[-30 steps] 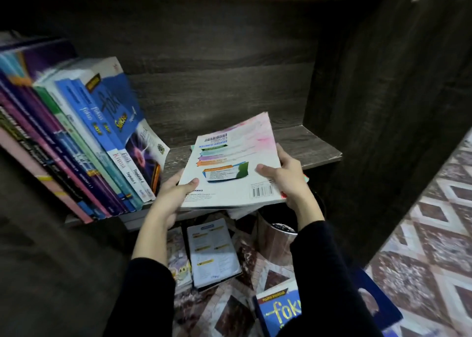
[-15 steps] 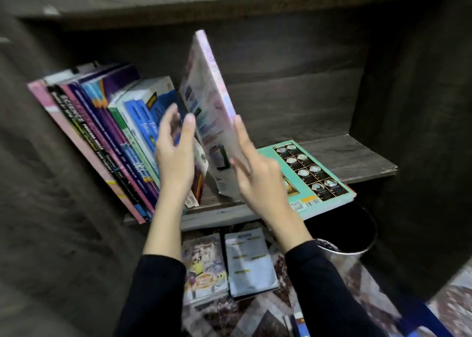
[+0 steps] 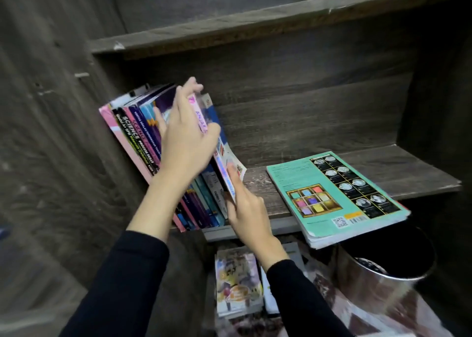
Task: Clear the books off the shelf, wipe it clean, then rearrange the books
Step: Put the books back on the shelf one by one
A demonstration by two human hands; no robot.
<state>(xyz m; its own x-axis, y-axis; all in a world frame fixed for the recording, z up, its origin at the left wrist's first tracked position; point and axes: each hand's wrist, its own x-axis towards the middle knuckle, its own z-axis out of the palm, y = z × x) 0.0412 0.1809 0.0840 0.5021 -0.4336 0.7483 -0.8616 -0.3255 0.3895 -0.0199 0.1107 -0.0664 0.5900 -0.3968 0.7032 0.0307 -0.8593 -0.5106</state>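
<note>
As the pink book [image 3: 201, 118] leans leftward, spine outward, at the shelf's [image 3: 413, 175] left end, left hand [image 3: 187, 142] curls round its top, fingertips blurred; right hand [image 3: 249, 214], fingers straight, presses its lower spine

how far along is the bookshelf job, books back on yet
Mostly reshelving now. Done: a row of books stands leaning at the left end of the shelf. In hand: the pink-spined book is held against them, left grip holding its top, right grip pressing its lower edge. Left: the teal book lies flat, overhanging the front edge, and floor books wait below. Whether it was wiped can't be judged.
</note>
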